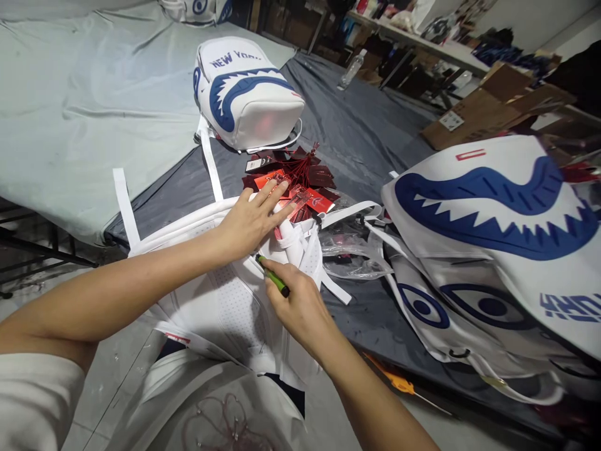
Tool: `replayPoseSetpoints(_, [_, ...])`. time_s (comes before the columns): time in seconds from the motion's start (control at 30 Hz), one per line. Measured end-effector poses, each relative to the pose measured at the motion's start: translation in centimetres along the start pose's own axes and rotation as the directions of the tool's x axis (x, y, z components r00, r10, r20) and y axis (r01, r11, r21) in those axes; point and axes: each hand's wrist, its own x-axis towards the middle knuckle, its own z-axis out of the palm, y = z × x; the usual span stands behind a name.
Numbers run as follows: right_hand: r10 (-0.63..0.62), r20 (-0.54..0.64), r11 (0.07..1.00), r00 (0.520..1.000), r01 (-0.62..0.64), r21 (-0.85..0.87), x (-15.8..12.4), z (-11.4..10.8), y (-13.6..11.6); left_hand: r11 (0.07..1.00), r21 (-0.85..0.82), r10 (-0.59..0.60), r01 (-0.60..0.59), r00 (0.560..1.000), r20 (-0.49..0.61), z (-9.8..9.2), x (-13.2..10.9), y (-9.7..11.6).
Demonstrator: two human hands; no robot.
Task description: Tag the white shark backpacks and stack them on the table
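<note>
A white backpack (235,294) lies across my lap and the table's edge, its padded, perforated side facing up. In my right hand (298,307) is a green pen-like tool (276,279) with black ends, its tip touching the white material. My left hand (253,222) rests on the top of the backpack with its fingers stretched out and spread. Just beyond those fingertips lies a pile of red and dark hang tags (310,181) on red strings. What lies beneath the left palm is hidden.
Another white backpack (267,119) with a blue shark mouth stands ahead. More shark-face backpacks (488,207) are stacked at right. An orange-handled tool (397,379) lies below them. Clear plastic (357,257), a bottle (352,69) and cardboard boxes (493,100) are also around.
</note>
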Motion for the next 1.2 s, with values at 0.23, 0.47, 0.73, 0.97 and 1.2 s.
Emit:
replayPoseSetpoints(0.23, [0.044,-0.166,0.968,0.985,-0.001,0.251,-0.5,1.8,0.4,0.998,-0.056,-0.011,0.014,0.999,0.053,-0.4,0.0,0.0])
replayPoseSetpoints(0.47, [0.163,-0.191,0.956,0.968,-0.107,0.274,-0.2,1.9,-0.4,0.996,-0.091,-0.016,0.02,0.999,0.049,-0.5,0.0,0.0])
replayPoseSetpoints(0.73, [0.12,-0.173,0.983,0.978,-0.092,0.159,-0.2,1.8,-0.5,0.999,-0.029,-0.011,0.013,0.998,0.054,-0.3,0.0,0.0])
replayPoseSetpoints(0.97, [0.109,-0.131,0.994,0.985,-0.109,0.006,-0.2,1.5,-1.1,1.0,-0.013,-0.025,0.026,0.999,0.031,0.0,-0.1,0.1])
replayPoseSetpoints(1.2, [0.092,-0.111,0.995,0.99,-0.097,-0.033,-0.2,1.5,-1.1,0.999,-0.016,-0.035,0.036,0.999,0.025,-0.1,-0.3,0.1])
